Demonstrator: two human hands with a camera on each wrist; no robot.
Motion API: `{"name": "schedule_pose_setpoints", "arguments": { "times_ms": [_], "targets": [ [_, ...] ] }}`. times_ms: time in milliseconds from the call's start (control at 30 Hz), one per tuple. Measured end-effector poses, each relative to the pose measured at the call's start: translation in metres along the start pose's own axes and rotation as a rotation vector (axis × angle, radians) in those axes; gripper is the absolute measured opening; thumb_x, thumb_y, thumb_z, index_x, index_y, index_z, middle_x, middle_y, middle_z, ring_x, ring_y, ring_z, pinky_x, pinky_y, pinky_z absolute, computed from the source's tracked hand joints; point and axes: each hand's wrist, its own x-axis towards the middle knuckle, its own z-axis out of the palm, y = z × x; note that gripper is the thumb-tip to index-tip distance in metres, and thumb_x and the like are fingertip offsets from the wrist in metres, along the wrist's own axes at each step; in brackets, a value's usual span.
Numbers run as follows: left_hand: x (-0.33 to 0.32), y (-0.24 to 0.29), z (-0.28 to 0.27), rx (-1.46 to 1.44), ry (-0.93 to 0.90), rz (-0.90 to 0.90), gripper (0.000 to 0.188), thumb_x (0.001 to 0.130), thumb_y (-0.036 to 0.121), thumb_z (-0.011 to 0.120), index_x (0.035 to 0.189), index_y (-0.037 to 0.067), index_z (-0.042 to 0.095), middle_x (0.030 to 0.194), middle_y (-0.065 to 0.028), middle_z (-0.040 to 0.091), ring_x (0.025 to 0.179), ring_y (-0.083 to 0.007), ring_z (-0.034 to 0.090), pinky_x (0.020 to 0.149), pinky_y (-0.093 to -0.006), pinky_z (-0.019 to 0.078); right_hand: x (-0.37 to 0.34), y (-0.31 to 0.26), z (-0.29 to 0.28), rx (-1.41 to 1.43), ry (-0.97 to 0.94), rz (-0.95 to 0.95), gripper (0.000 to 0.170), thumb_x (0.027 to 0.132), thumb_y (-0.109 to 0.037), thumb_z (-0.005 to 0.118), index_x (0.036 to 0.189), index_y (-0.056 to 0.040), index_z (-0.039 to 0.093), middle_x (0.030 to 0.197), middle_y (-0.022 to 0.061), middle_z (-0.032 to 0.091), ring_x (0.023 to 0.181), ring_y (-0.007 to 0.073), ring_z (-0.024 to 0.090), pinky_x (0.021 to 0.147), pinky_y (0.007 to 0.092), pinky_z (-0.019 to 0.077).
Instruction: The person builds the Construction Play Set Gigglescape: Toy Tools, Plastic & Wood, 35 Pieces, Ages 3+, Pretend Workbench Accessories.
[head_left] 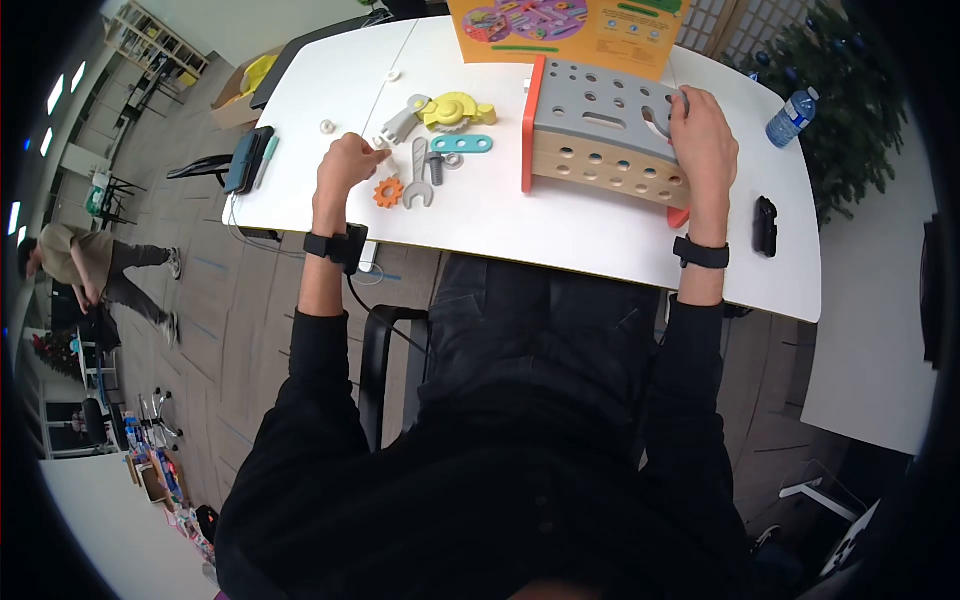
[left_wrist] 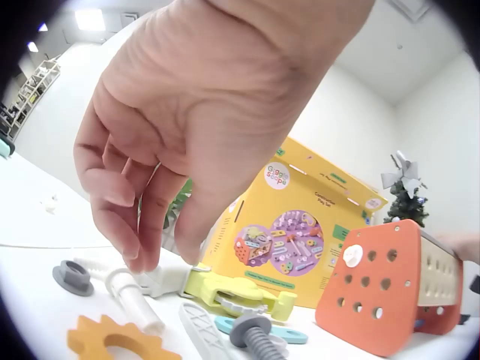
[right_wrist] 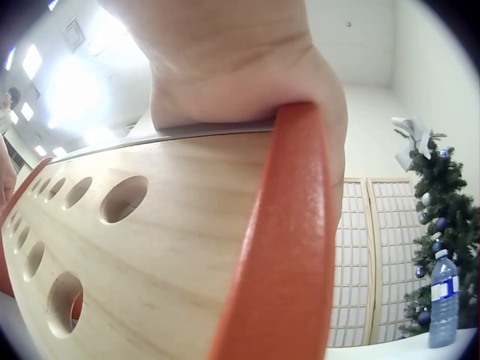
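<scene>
Our left hand point(head_left: 345, 168) hovers near a white peg point(left_wrist: 135, 301), thumb and fingertips apart. Our right hand point(head_left: 706, 140) rests on the box's point(head_left: 600, 171) right end; we cannot tell its grip

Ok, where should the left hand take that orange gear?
Probably best: pinch the orange gear by its near toothed rim, the left hand coming down from the person's side. It lies flat with bare table before it, its centre hole may admit a fingertip, and the grey wrench lies close on its right.
</scene>
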Motion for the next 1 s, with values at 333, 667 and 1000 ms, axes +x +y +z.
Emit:
{"name": "schedule_pose_setpoints", "arguments": {
  "times_ms": [333, 667, 1000],
  "targets": [
    [-0.002, 0.029, 0.005, 0.326, 0.244, 0.032, 0.032, 0.076, 0.035, 0.077, 0.082, 0.004, 0.070, 0.072, -0.0108, 0.070, 0.071, -0.0252, 0.070, 0.064, -0.0367, 0.0535, -0.001, -0.001, -0.001, -0.048, 0.028, -0.026, 0.036, 0.096, -0.031, 0.045, 0.121, -0.0104, 0.062, 0.124, 0.0059, 0.061, 0.112, 0.0251, 0.059, 0.090, 0.0393, 0.0501],
    [0.013, 0.028, 0.019, 0.282, -0.016, -0.070, 0.028, 0.073, 0.029, 0.078, 0.088, 0.006, 0.070, 0.077, -0.0097, 0.072, 0.080, -0.0250, 0.071, 0.068, -0.0359, 0.0531, -0.001, 0.002, 0.002, -0.071, 0.068, -0.054, 0.036, 0.095, -0.030, 0.046, 0.119, -0.0090, 0.063, 0.123, 0.0067, 0.062, 0.111, 0.0242, 0.059, 0.089, 0.0402, 0.0506],
    [0.000, 0.036, -0.003, -0.071, -0.005, 0.083, 0.026, 0.071, 0.023, 0.073, 0.073, -0.002, 0.072, 0.063, -0.0109, 0.068, 0.054, -0.0152, 0.067, 0.049, -0.0246, 0.0517, -0.002, 0.002, 0.001, -0.055, 0.076, -0.058, 0.035, 0.095, -0.029, 0.047, 0.118, -0.0094, 0.064, 0.121, 0.0054, 0.063, 0.109, 0.0229, 0.061, 0.087, 0.0400, 0.0518]
  ]
}}
